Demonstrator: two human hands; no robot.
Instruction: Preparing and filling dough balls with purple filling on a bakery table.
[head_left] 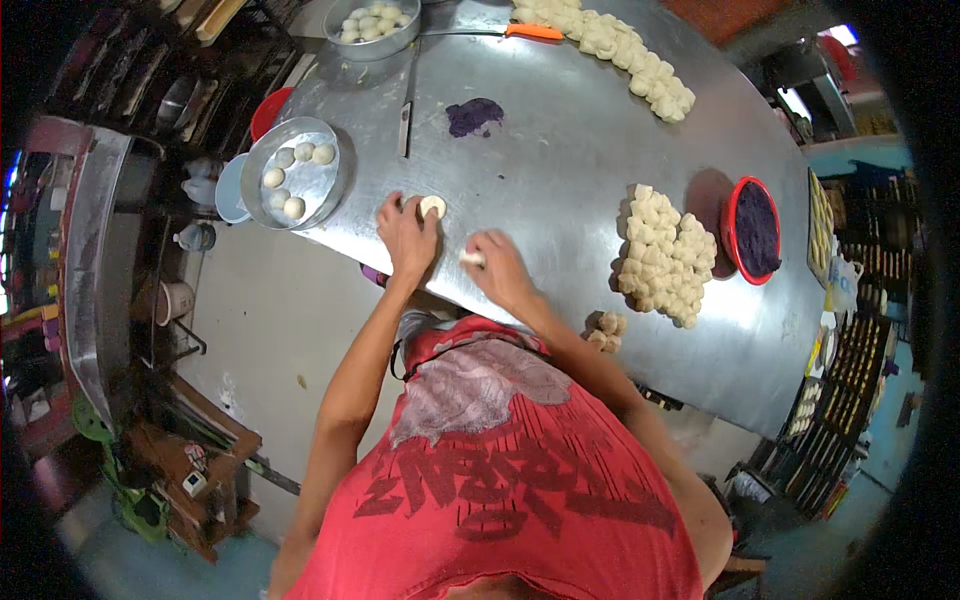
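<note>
A small pale dough disc (433,206) rests at the near left part of the metal table. My left hand (407,240) is curled beside it, its thumb and forefinger gripping the disc's near side. To the right, my right hand (502,272) is smeared by motion and pinches a small white dough piece (472,258) at its fingertips. A round metal pan (329,200) with several dough balls stands left of my hands. Beyond them, a patch of purple paste (474,117) lies on the steel.
Clustered dough pieces (655,260) lie at right, with a smaller clump (607,332) nearer me. Behind is a red bowl of purple filling (757,232). A scraper blade (405,130), an orange-handled knife (534,32), another pan (370,45) and a dough row (630,55) occupy the far side.
</note>
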